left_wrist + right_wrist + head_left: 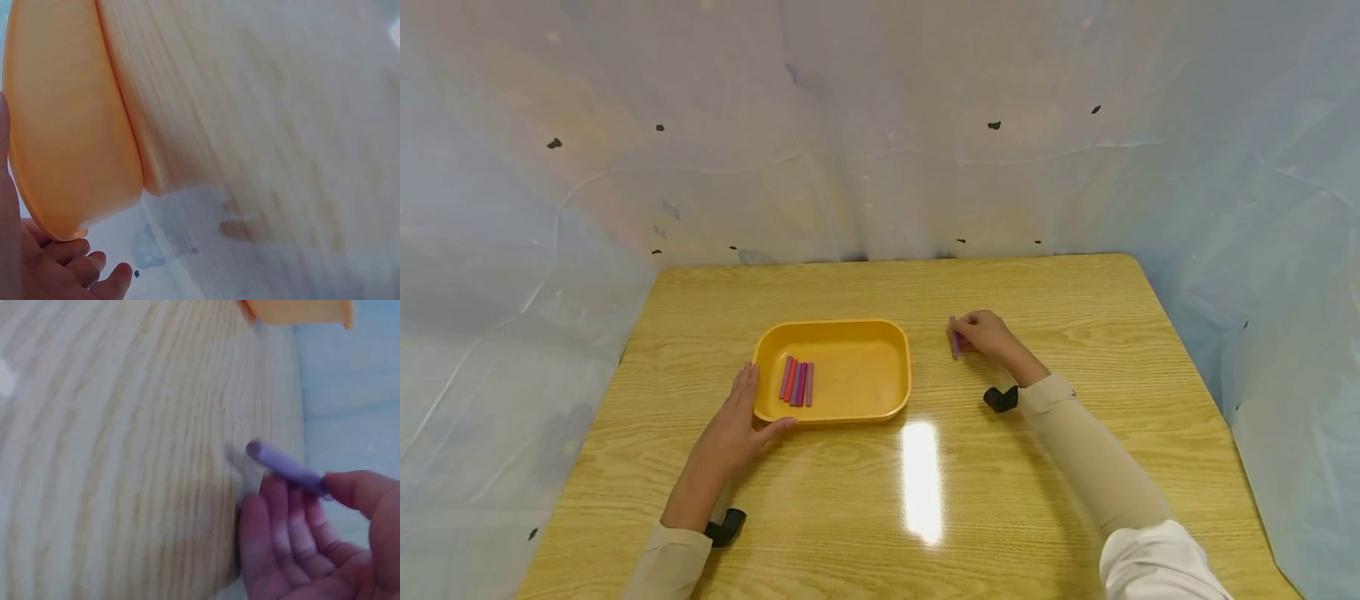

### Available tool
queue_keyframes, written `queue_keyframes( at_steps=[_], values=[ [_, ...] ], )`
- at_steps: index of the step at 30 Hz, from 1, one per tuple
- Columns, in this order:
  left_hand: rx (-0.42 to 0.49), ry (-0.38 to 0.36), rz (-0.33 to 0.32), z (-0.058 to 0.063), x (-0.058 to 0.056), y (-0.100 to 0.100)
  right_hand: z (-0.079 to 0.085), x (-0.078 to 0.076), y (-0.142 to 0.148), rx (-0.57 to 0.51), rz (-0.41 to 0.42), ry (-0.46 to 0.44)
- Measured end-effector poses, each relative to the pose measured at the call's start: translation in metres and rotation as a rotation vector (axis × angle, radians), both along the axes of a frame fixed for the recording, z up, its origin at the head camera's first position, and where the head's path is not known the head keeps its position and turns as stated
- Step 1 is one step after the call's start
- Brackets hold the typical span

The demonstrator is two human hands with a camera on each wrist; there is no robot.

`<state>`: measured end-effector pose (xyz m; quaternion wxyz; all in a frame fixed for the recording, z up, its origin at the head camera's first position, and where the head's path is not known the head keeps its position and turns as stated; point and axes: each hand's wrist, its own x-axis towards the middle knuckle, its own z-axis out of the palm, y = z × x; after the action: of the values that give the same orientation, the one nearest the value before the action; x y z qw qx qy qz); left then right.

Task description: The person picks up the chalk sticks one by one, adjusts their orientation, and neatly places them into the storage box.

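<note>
A yellow tray point(861, 379) with rounded corners rests on the wooden table, holding a row of several purple, pink and red sticks point(802, 385) at its left side. My left hand point(730, 442) lies at the tray's near left corner, straight fingers along the left wall and thumb spread by the front rim. To the right of the tray, my right hand point(990, 333) pinches a slim round purple stick point(284, 464) between thumb and fingertips, close over the table. The right wrist view shows its round end and a pale reflection in the tabletop.
The wooden table point(1037, 467) has a bright glare patch point(921, 483) in front of the tray. Pale plastic sheeting point(880, 133) hangs behind and on both sides. A black wrist piece point(726, 528) shows at the left cuff and another point(1000, 399) at the right.
</note>
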<state>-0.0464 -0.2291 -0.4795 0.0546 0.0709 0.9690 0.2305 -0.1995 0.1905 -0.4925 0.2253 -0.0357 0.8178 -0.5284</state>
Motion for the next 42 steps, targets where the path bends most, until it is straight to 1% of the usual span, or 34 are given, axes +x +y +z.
queue_keyframes(
  at_steps=[2,4,7,9,15,16,23,25,29,32,39,42],
  values=[
    [0.002,0.003,-0.003,0.000,0.000,0.000,-0.001,0.000,0.000,-0.095,-0.020,-0.038],
    [0.003,0.005,-0.005,0.000,0.001,0.000,-0.002,0.001,0.000,-0.151,-0.035,-0.070],
    [0.002,0.005,-0.004,0.001,0.001,0.001,-0.002,0.002,0.000,-0.218,-0.077,-0.124],
    [0.002,0.004,-0.003,0.001,0.001,0.001,-0.003,0.002,0.000,-0.287,-0.097,-0.165],
    [0.001,0.002,-0.002,0.000,0.001,0.000,-0.001,0.005,0.000,-0.569,-0.089,-0.238],
    [0.002,0.002,-0.004,0.000,0.001,0.000,0.001,0.006,0.000,-0.602,-0.090,-0.247],
    [0.005,0.006,-0.003,-0.001,0.001,0.000,0.010,0.005,-0.009,-0.777,-0.210,-0.363],
    [0.008,0.005,-0.002,-0.001,0.000,0.000,0.011,0.005,-0.012,-0.826,-0.228,-0.389],
    [0.009,0.001,0.001,-0.002,0.000,0.000,0.015,0.005,-0.018,-0.883,-0.220,-0.413],
    [0.006,0.001,0.000,-0.002,0.000,0.000,0.019,0.007,-0.022,-0.890,-0.215,-0.409],
    [0.011,0.005,0.003,-0.002,0.000,0.000,0.033,0.012,-0.036,-0.904,-0.248,-0.410],
    [0.009,0.004,0.005,-0.002,0.000,0.000,0.037,0.013,-0.044,-0.904,-0.225,-0.405]
  ],
)
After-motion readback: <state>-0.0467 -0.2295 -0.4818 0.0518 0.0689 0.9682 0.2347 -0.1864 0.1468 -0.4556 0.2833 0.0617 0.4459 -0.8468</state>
